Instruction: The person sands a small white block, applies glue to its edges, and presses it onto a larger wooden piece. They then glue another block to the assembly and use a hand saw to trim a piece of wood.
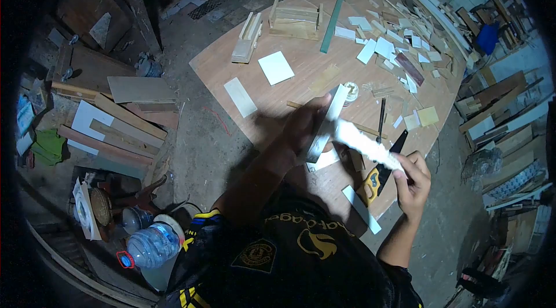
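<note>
My left hand [306, 128] is closed around a narrow flat board [325, 123], which it holds up over the table with a bright edge facing me. In my right hand [414, 182], thumb and fingers pinch one end of a white, ragged-edged strip [368, 145]. Its other end reaches the side of the board; glare hides what it is made of and whether it is attached there. Below the strip lies a handsaw with a yellow handle [372, 184]. Just beyond the board stands a small round jar [351, 91].
The wooden table [214, 56] carries a white square [276, 68], a pale rectangle [240, 97], a green strip [331, 24], wooden assemblies [295, 18] and several scattered offcuts [385, 47]. A large water bottle [152, 245] stands at lower left. Boards [116, 123] lean on both sides.
</note>
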A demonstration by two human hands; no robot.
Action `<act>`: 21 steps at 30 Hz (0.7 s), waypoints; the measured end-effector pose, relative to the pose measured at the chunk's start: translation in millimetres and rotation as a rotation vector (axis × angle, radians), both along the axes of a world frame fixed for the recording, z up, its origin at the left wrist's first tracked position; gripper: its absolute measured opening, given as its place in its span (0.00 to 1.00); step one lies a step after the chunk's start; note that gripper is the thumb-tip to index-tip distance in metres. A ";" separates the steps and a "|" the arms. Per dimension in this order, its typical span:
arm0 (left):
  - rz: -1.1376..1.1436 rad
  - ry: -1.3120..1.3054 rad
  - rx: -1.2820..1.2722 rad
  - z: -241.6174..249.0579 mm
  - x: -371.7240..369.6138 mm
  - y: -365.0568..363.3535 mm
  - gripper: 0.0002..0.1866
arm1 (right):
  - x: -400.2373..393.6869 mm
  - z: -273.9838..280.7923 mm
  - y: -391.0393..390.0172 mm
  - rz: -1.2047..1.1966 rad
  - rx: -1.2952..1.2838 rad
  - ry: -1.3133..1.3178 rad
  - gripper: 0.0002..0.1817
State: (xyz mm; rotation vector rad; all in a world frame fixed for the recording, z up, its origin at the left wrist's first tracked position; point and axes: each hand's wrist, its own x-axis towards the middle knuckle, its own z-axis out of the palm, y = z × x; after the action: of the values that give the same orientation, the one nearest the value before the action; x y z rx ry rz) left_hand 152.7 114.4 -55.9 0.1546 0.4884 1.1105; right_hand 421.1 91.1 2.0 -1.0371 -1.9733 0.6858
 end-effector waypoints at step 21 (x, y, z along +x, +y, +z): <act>0.054 0.365 -0.074 42.9 6.5 -1.8 0.19 | -8.3 7.0 5.2 -0.087 -0.048 -0.070 0.13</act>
State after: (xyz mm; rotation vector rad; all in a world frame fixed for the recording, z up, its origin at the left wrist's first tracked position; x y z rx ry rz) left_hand 159.2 112.6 -13.0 0.2832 0.8620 1.1196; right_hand 412.8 96.2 9.0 -1.1830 -1.9676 0.6598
